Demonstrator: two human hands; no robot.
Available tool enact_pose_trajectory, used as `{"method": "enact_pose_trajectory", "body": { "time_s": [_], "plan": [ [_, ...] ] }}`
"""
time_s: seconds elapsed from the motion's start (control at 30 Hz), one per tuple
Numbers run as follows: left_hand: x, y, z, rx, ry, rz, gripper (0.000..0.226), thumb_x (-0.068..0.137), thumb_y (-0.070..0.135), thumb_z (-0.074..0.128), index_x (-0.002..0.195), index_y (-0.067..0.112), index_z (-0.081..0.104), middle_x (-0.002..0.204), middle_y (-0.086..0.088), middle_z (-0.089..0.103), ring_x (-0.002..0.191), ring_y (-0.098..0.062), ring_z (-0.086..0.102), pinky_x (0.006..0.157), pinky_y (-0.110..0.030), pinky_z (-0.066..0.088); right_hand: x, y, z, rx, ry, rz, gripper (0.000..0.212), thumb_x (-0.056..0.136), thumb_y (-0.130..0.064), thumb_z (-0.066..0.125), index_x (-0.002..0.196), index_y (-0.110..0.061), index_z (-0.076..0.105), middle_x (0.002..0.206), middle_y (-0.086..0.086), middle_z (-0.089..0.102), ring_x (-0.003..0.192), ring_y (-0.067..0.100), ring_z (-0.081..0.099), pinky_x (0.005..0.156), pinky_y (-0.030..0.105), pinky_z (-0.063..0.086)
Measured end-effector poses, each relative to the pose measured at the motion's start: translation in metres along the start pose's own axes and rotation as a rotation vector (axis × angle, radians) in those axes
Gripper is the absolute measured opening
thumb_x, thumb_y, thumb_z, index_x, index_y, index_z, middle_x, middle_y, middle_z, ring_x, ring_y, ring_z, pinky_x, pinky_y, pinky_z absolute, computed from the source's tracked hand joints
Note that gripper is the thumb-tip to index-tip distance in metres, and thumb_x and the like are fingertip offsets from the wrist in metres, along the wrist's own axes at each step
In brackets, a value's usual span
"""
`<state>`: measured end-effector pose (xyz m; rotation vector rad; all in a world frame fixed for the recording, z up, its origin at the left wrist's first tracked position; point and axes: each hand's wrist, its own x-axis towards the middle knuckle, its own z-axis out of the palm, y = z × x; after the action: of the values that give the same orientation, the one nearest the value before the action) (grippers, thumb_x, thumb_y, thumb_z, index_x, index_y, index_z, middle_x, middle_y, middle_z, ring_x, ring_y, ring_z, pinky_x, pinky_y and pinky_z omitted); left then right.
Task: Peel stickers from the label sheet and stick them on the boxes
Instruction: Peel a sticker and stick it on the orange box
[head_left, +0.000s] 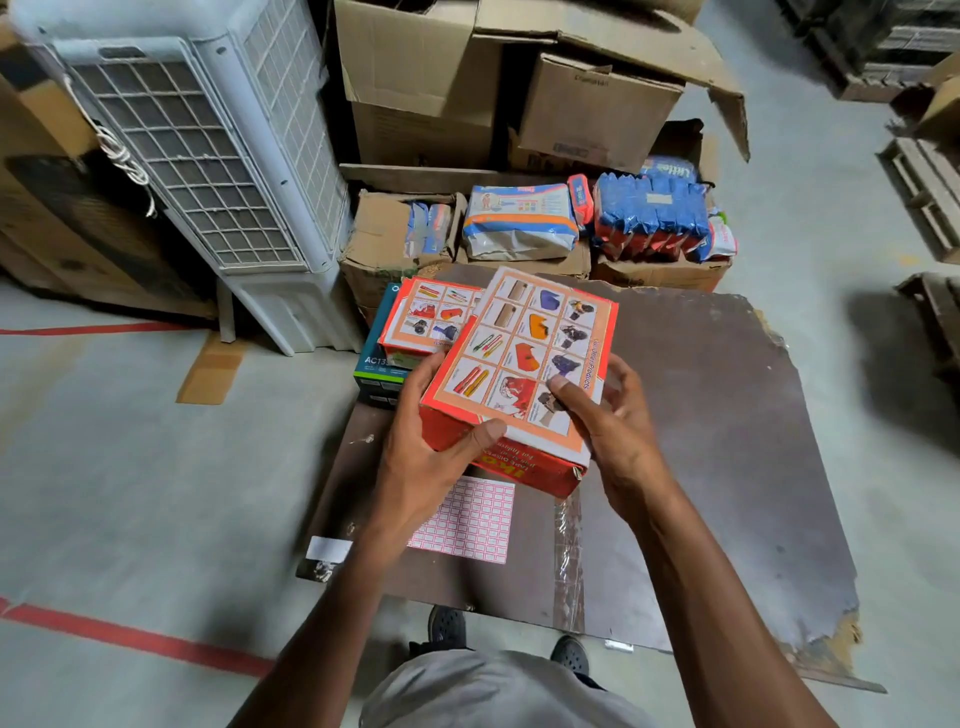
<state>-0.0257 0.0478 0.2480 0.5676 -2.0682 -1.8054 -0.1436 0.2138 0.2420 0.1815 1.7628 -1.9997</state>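
Observation:
An orange box (524, 358) printed with product pictures is lifted above the brown board (701, 441). My left hand (426, 441) grips its near left corner, thumb on the top face. My right hand (608, 421) holds the near right side, with the thumb pressed on the top face near the edge. Beneath the box the label sheet (467, 525), white with pink-bordered stickers, lies flat on the board. A second orange box (426, 325) of the same kind rests behind on a teal and black box (379, 364).
A white air cooler (208, 156) leans at the left. Cardboard cartons (431, 88) and wrapped packets (649, 215) are stacked behind the board. Red tape lines (130, 636) cross the grey floor. My shoes (447, 626) stand at the board's near edge.

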Motion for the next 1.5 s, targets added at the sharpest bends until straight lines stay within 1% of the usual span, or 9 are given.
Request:
{"method": "enact_pose_trajectory", "body": {
  "time_s": [0.13,0.27,0.43,0.53,0.7,0.87,1.03,1.33,1.5],
  "plan": [
    [-0.001,-0.011,-0.006,-0.011,-0.08,-0.03,0.082,0.074,0.042,0.088,0.142,0.029,0.044,0.137,0.007,0.062,0.122,-0.007,0.064,0.1,-0.032,0.055,0.0,0.0,-0.005,-0.016,-0.011,0.007,0.117,0.066,-0.033,0.096,0.155,-0.04,0.02,0.153,0.006,0.052,0.106,0.024,0.075,0.094,0.055,0.059],
    [0.015,-0.016,-0.018,-0.16,-0.043,-0.17,0.1,0.051,0.08,0.083,0.127,0.024,0.05,0.13,-0.004,0.065,0.106,-0.01,0.073,0.079,-0.023,0.059,-0.001,-0.001,-0.014,-0.086,-0.149,-0.069,0.108,0.067,-0.018,0.094,0.155,-0.025,0.032,0.134,0.007,0.068,0.113,0.03,0.073,0.093,0.06,0.058],
    [0.042,-0.001,-0.03,-0.158,-0.007,-0.147,0.098,0.055,0.077,0.083,0.136,0.033,0.05,0.122,0.008,0.074,0.107,-0.015,0.074,0.087,-0.033,0.061,-0.009,-0.001,-0.014,-0.186,-0.379,-0.143,0.102,0.072,-0.004,0.09,0.153,-0.033,0.036,0.141,0.005,0.063,0.124,0.032,0.066,0.091,0.056,0.059],
    [0.045,0.01,-0.032,-0.234,0.039,-0.101,0.088,0.047,0.07,0.09,0.12,0.027,0.066,0.115,0.002,0.077,0.104,-0.02,0.075,0.081,-0.032,0.063,-0.013,-0.001,-0.013,-0.223,-0.45,-0.173,0.102,0.072,0.0,0.088,0.152,-0.038,0.036,0.14,0.004,0.061,0.125,0.029,0.065,0.09,0.051,0.061],
    [0.032,-0.005,-0.031,-0.13,0.037,-0.055,0.067,0.055,0.026,0.1,0.113,0.021,0.067,0.103,0.004,0.08,0.097,-0.019,0.077,0.078,-0.038,0.064,-0.025,-0.017,-0.015,-0.394,-0.38,-0.349,0.095,0.075,-0.052,0.079,0.154,-0.055,0.026,0.163,-0.02,0.035,0.149,0.007,0.037,0.122,0.054,0.032],
    [0.025,-0.015,-0.025,-0.014,-0.022,-0.041,0.095,0.051,0.032,0.101,0.129,0.044,0.049,0.105,0.018,0.076,0.1,-0.009,0.074,0.087,-0.047,0.062,-0.031,-0.042,-0.01,-0.469,-0.361,-0.642,0.068,0.086,-0.044,0.073,0.148,-0.044,0.046,0.16,-0.012,0.039,0.148,0.013,0.041,0.116,0.056,0.041],
    [0.02,-0.022,-0.026,-0.01,-0.01,-0.051,0.127,0.048,0.046,0.098,0.153,0.023,0.029,0.121,0.014,0.071,0.114,-0.015,0.07,0.095,-0.055,0.058,-0.021,-0.035,-0.005,-0.532,-0.308,-0.723,0.027,0.09,-0.029,0.078,0.117,-0.023,0.077,0.148,-0.007,0.053,0.142,0.01,0.046,0.109,0.041,0.051],
    [0.005,-0.018,-0.027,0.046,-0.028,0.165,0.081,0.082,0.053,0.078,0.147,0.027,0.037,0.14,0.011,0.054,0.128,-0.024,0.059,0.097,-0.053,0.056,-0.018,-0.011,0.003,-0.448,-0.293,-0.749,0.015,0.087,-0.004,0.077,0.101,-0.009,0.081,0.128,0.001,0.068,0.127,0.016,0.06,0.101,0.035,0.056],
    [0.001,-0.028,-0.037,0.099,-0.019,0.169,0.063,0.081,0.041,0.073,0.135,0.027,0.043,0.126,0.009,0.06,0.116,-0.029,0.066,0.088,-0.058,0.059,-0.019,-0.005,0.0,-0.669,-0.282,-0.735,0.032,0.089,-0.046,0.071,0.118,-0.032,0.074,0.147,-0.012,0.053,0.14,0.012,0.045,0.109,0.039,0.042]
  ]
}}
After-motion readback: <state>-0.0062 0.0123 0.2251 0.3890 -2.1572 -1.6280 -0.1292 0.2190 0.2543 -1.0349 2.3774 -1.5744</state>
